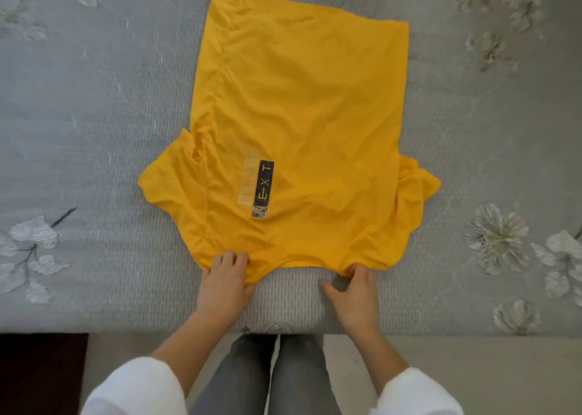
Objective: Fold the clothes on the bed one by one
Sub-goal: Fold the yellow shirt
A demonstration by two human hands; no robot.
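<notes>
Yellow shirt [302,115] lies spread on the bed [94,131], roughly central on the grey flowered bedding, with its neck end toward the person and its hem toward the far side.

Progress: early stage, as judged.
- The body of the shirt is laid out mostly flat, with shallow creases.
- The left-side sleeve [170,188] sticks out flat. The right-side sleeve [415,181] sticks out bunched. Neither is turned in over the body.
- A dark printed strip [263,189] faces up near the left-side sleeve.
- No fold across or along the body can be confirmed.

Hands:
- The left hand [225,280] grips the near edge of the shirt, fingers curled onto the cloth.
- The right hand [354,288] pinches the same edge farther right, with the thumb held apart over the bed.

Remaining, as judged: turn in both sleeves, fold the body, set the shirt aside. No other garment and no folded pile is in view, so the number of items done or left cannot be told.
</notes>
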